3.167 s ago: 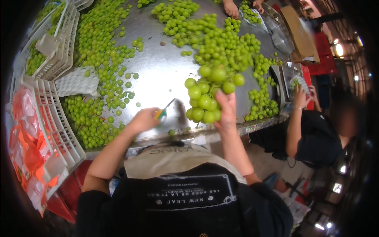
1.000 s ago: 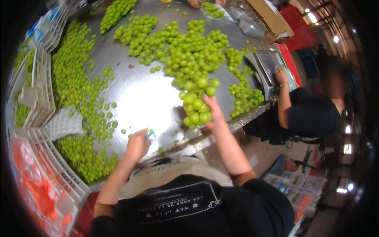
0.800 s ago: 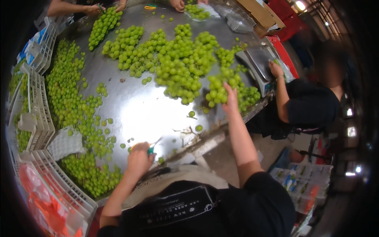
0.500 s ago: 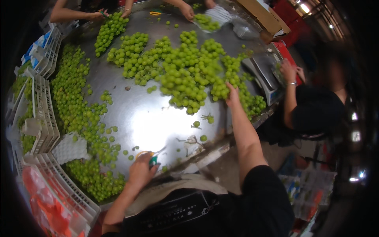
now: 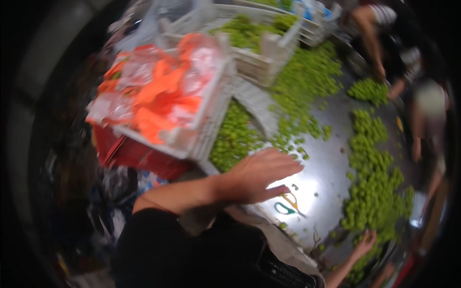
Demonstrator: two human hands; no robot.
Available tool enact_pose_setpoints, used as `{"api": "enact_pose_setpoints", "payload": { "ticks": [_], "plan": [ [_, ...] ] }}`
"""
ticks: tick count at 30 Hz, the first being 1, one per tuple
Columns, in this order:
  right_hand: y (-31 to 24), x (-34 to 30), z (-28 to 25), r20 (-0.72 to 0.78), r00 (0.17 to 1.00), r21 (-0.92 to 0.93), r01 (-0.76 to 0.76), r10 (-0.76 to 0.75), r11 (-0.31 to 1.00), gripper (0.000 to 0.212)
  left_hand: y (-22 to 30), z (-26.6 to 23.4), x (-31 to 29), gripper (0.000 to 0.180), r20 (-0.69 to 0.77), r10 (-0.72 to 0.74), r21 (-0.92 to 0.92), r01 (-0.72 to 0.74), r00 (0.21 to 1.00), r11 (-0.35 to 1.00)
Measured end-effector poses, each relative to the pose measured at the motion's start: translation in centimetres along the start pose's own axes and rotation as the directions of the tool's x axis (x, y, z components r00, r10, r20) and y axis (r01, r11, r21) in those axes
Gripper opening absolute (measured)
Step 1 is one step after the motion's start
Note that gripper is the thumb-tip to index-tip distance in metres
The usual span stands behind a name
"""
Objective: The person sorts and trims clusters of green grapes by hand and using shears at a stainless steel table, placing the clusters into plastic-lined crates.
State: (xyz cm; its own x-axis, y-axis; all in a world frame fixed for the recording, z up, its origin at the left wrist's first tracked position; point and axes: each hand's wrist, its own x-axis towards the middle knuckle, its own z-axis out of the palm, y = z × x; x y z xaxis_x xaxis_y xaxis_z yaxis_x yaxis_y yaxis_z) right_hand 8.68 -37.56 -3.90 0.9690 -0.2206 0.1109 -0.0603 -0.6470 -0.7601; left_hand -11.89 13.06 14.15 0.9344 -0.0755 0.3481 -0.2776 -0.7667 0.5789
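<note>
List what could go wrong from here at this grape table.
1. The scissors lie on the metal table close to the thumb of the open left hand; a careless move might nick the skin or knock them away.
2. Loose grapes sit just past that hand's fingertips and could be squashed or set rolling.
3. Orange and clear plastic bags bulge above the rim of the pale crate, so some might slip out if bumped.

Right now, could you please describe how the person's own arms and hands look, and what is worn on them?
The left forearm comes out of a plain black short sleeve. The left hand is bare, with no glove or bracelet visible. The right hand is also ungloved; its sleeve cannot be made out.
</note>
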Motion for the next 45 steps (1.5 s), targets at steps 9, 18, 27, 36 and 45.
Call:
{"api": "enact_pose_setpoints", "payload": {
  "ticks": [9, 18, 27, 36, 45],
  "plan": [
    [-14.8, -7.9, 9.1, 0.503, 0.813, 0.255, 0.184, -0.293, 0.949, 0.037, -10.9, -22.5, -9.2, 0.05, -0.732, -0.119, 0.486, 0.636, 0.671, 0.599],
    [-17.6, -11.0, 11.4, 0.641, 0.673, 0.301, 0.222, -0.369, 0.928, 0.049, -22.3, -18.4, -18.6, 0.071, -0.179, -0.86, 0.326, 0.854, 0.477, 0.406],
    [-16.5, -6.9, 13.9, 0.617, 0.652, 0.508, 0.097, -0.441, 0.856, 0.051, -21.0, -28.9, -28.2, 0.06, -0.725, -0.655, 0.07, 0.968, 0.215, 0.241],
    [-25.8, -9.5, 17.8, 0.715, 0.469, 0.49, 0.194, -0.519, 0.85, 0.051, -29.6, -17.6, -20.3, 0.037, 0.124, -0.895, -0.219, 0.891, 0.429, 0.397],
    [-23.5, -7.6, 18.3, 0.741, 0.479, 0.481, 0.109, -0.47, 0.87, 0.048, -23.3, -30.9, -31.0, 0.017, -0.91, -0.4, -0.041, 0.94, 0.104, 0.338]
  ]
}}
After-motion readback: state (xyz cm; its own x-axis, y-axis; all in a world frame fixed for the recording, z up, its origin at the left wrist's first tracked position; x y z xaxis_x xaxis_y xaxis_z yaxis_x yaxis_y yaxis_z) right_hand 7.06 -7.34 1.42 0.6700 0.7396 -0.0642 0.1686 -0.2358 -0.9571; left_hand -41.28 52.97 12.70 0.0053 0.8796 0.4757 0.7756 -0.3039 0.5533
